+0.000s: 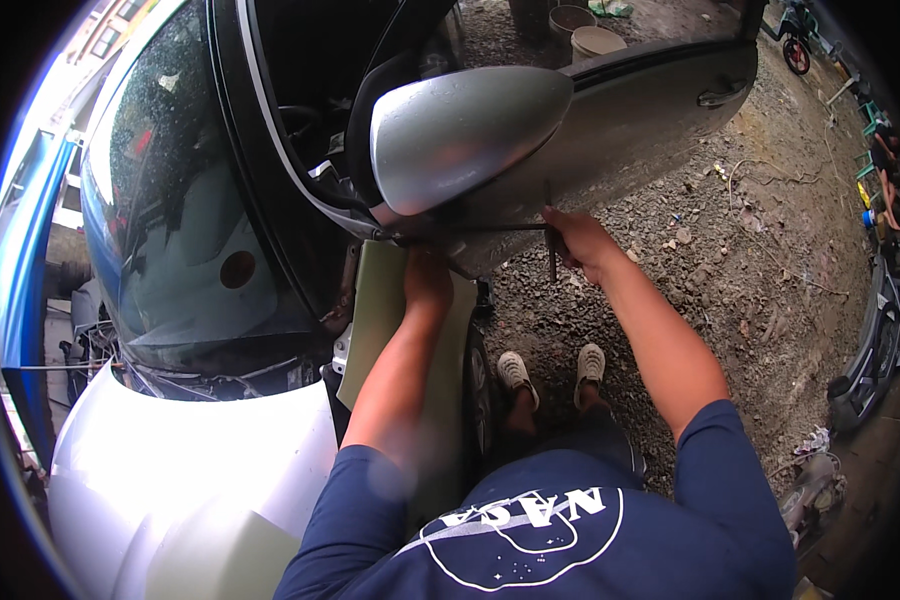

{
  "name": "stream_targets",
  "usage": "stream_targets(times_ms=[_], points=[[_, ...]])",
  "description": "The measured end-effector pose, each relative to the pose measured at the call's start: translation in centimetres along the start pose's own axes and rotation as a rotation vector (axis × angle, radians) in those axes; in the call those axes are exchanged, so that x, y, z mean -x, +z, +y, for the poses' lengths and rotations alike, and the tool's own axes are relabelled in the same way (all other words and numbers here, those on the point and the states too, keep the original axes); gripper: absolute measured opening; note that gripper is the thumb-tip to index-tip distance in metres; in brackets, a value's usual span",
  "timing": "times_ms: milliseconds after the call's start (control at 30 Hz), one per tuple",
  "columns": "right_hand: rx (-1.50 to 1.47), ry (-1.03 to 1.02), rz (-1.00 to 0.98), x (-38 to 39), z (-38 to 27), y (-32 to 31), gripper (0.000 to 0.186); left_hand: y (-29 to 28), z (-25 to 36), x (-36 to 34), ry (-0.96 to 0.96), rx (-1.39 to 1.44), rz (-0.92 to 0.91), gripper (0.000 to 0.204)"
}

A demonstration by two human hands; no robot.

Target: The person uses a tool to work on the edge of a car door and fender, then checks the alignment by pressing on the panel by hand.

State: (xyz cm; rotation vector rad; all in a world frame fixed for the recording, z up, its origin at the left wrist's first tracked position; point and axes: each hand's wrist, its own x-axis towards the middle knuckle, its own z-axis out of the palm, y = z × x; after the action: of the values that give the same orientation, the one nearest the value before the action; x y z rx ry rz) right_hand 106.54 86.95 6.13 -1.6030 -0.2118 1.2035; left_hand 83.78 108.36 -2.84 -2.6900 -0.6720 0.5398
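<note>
My right hand point(578, 242) is closed around the crossbar of a dark T-handle wrench point(500, 228). The wrench's long shaft runs left, under the silver side mirror point(470, 135), toward the gap between the door and the fender. My left hand point(428, 282) rests at the top rear end of the pale green fender panel point(372, 320), close to the shaft's far end. Its fingers are mostly hidden, so their grip does not show. Beyond the mirror the grey car door point(660, 130) stands swung outward.
The windshield point(190, 200) and silver hood point(190, 440) lie to my left. A front wheel point(479, 385) sits below the fender. Gravelly ground point(710, 240) spreads to the right, with a dark bumper point(875, 345) at its edge. A bucket point(597, 42) shows through the door window.
</note>
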Motion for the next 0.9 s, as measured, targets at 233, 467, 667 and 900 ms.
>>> stream_targets(times_ms=[233, 467, 667, 900], points=[[0.363, -0.543, 0.321, 0.2, 0.3, 1.6, 0.044, -0.4, 0.1, 0.0, 0.022, -0.052, -0.016, 0.054], [0.783, -0.917, 0.166, 2.3, 1.6, -1.3, 0.046, -0.1, 0.0, 0.3, 0.035, -0.050, 0.044, 0.054], [0.526, -0.385, 0.156, 2.2, -1.0, 0.2, 0.036, 0.3, 0.7, 0.7, -0.014, -0.212, 0.185, 0.046], [0.197, -0.216, 0.209, 1.8, -1.4, 2.0, 0.031, 1.0, 0.3, -0.1, -0.037, -0.112, 0.165, 0.041]])
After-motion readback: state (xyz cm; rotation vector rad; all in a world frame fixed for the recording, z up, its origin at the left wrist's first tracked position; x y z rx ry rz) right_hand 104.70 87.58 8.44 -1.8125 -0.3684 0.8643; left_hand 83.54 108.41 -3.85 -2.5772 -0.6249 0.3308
